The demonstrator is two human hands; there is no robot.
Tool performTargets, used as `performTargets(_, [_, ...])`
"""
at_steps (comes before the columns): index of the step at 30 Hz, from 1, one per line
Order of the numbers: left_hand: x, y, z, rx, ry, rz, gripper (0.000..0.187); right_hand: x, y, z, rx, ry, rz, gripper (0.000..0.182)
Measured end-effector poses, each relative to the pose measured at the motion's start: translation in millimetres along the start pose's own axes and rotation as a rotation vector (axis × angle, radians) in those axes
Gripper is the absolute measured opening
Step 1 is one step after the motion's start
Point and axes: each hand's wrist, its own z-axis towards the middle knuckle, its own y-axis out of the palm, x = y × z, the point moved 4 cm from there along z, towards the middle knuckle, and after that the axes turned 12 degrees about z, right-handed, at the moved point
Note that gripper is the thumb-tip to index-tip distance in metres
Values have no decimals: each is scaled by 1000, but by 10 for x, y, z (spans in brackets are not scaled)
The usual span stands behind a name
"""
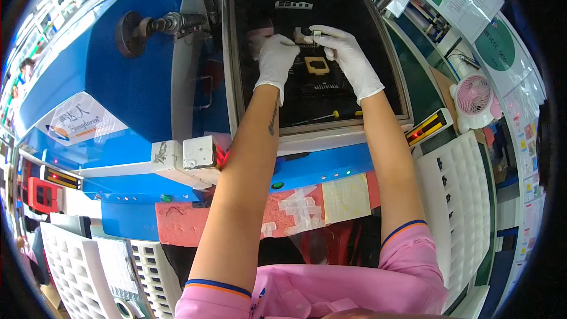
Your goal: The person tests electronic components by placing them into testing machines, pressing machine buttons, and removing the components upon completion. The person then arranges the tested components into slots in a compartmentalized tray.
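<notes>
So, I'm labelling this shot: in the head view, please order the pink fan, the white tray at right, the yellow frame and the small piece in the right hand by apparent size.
White tray
Pink fan
Yellow frame
Small piece

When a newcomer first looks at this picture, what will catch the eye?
Probably the white-gloved left hand and right hand over the dark panel at upper centre, the right pinching a small piece. Next, the pink fan at the right and the large blue housing at the left might draw the eye.
</notes>
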Motion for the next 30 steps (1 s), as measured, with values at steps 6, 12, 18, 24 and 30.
performTargets(6, [35,108,13,-89,-69,-707,24,19,-20,20,25,-8,-3,30])
performTargets(12, [225,199,-161,-264,1,-664,24,-5,-56,47,48,-70,60,31])
performTargets(18, [247,211,-184,-384,83,-282,25,-24,-42,38,42,-73,62,31])
performTargets(24, [229,187,-184,-392,137,-531,25,-9,-29,53,18,-31,41,30])
performTargets(30, [222,192,-172,-404,43,-621,20,-11,-45,47,12,-36,28,28])
